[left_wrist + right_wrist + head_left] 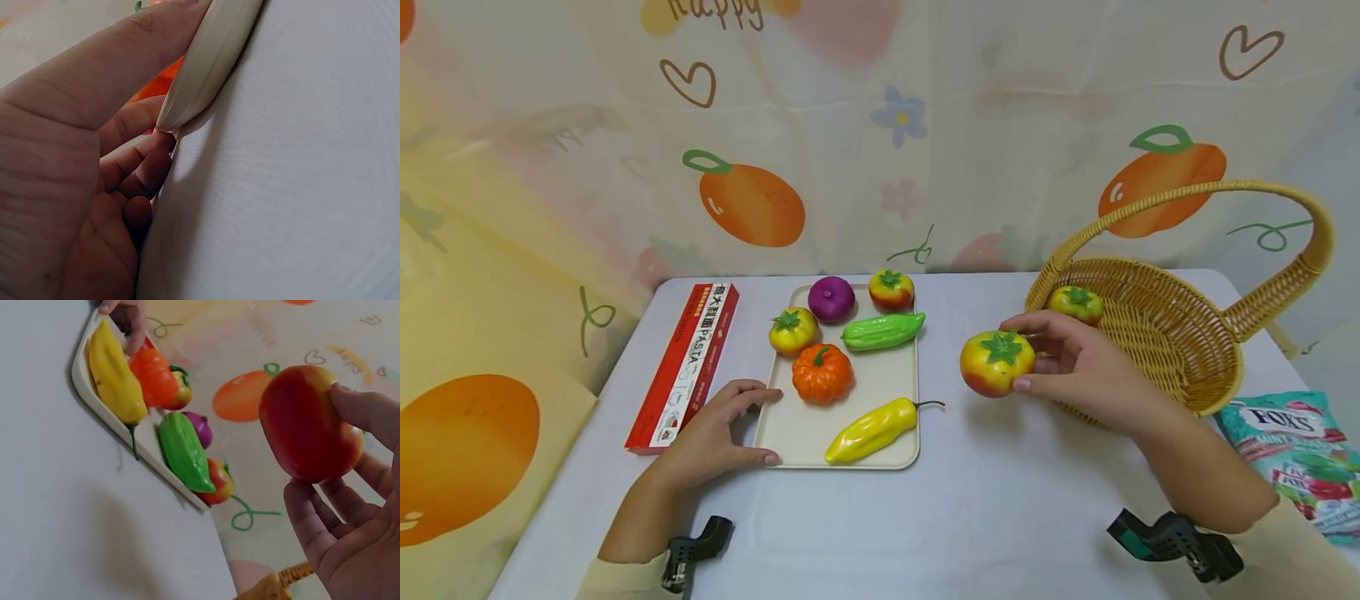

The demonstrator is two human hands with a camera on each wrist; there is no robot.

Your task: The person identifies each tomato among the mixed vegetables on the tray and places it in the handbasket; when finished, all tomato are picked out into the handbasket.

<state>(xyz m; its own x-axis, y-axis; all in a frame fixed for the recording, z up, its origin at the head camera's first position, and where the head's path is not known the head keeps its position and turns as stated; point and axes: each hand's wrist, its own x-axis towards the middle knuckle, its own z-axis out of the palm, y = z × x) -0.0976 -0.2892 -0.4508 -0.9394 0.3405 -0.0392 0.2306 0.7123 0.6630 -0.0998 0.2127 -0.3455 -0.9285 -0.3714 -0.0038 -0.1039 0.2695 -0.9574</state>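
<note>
In the head view my right hand (1078, 362) holds a red-and-yellow toy tomato (992, 367) above the table, between the tray and the basket. The right wrist view shows thumb and fingertips around this tomato (306, 425). My left hand (715, 433) grips the left edge of a cream tray (790, 433) near its front corner; the left wrist view shows the thumb along the rim (209, 62). On the tray lie a yellow pepper (872, 429), an orange pumpkin (822, 373), a green vegetable (883, 331), a purple onion (831, 298) and two tomatoes (793, 331).
A wicker basket (1180, 350) with a tall handle stands at the right, another tomato (1077, 305) inside it. A red pasta box (685, 367) lies left of the tray. A teal candy bag (1296, 458) is at the right edge. Behind hangs a printed cloth (985, 167).
</note>
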